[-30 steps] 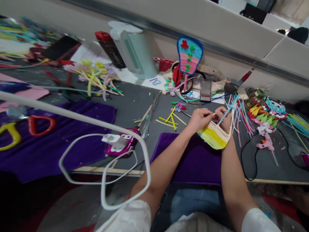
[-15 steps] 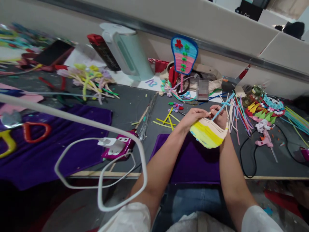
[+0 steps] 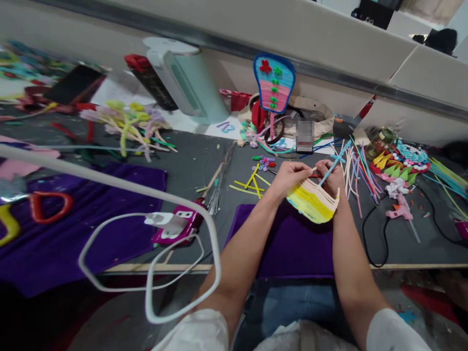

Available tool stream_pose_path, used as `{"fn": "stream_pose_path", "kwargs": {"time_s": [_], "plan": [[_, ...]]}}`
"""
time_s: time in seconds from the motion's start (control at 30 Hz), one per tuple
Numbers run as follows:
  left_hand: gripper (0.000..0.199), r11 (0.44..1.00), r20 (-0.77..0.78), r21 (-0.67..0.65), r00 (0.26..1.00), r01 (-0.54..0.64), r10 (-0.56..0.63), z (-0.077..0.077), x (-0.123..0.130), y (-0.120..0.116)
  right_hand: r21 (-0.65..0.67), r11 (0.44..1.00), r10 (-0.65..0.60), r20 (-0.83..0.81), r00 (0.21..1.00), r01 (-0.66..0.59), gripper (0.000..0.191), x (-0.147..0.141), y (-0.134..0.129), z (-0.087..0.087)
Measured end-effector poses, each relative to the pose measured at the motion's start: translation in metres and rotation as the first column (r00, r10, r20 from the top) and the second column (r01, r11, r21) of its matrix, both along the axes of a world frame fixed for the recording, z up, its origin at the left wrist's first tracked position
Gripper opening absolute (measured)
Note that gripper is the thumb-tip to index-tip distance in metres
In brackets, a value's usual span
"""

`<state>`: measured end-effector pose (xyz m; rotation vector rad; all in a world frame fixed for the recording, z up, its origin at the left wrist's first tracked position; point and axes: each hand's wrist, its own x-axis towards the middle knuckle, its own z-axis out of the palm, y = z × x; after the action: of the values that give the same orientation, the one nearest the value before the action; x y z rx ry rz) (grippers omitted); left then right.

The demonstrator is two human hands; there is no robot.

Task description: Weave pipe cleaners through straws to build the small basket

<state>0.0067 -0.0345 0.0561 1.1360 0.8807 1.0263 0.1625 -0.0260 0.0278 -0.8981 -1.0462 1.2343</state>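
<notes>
A pipe-cleaner fan [image 3: 313,202], striped yellow and cream with a light blue pipe-cleaner stem [image 3: 331,169], is held above a purple cloth [image 3: 292,248]. At its upper left edge, my left hand [image 3: 292,176] is closed, thumb and fingers pinching a cream pipe cleaner. My right hand [image 3: 333,176] is curled behind the stem and along the fan's right side, gripping the same piece. Some of its fingertips are hidden by the stem and fan.
Yellow pipe-cleaner pieces [image 3: 253,181] lie left of my hands. To the right are loose pipe cleaners [image 3: 360,170] and a pink glue gun [image 3: 401,210]. A finished fan [image 3: 274,83] stands behind. A white cable [image 3: 183,192] loops across the front left, near a power strip [image 3: 179,224].
Both hands stay on the fan, which has tilted slightly, its right edge drawn in a little. The surroundings have shifted slightly left in view.
</notes>
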Motion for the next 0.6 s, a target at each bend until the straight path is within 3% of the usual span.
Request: {"fn": "stream_pose_path", "kwargs": {"time_s": [0.13,0.4,0.6], "plan": [[0.02,0.979,-0.139,0.185,0.984,-0.081,0.108,0.0025,0.0004,-0.0029,-0.054,0.998,0.022,0.001,1.0,-0.022,0.03,0.0002,0.0018,-0.0033],[0.025,0.999,0.002,-0.042,1.0,0.017,-0.017,-0.0025,-0.0017,0.0013,-0.1,0.995,0.011,-0.047,0.999,-0.016,0.034,-0.0003,0.0007,0.0025],[0.025,0.998,-0.107,0.069,0.994,-0.004,0.012,-0.0034,-0.0012,0.0004,-0.08,0.997,-0.008,0.009,1.0,0.009,0.03,0.0,0.0017,-0.0021]]}}
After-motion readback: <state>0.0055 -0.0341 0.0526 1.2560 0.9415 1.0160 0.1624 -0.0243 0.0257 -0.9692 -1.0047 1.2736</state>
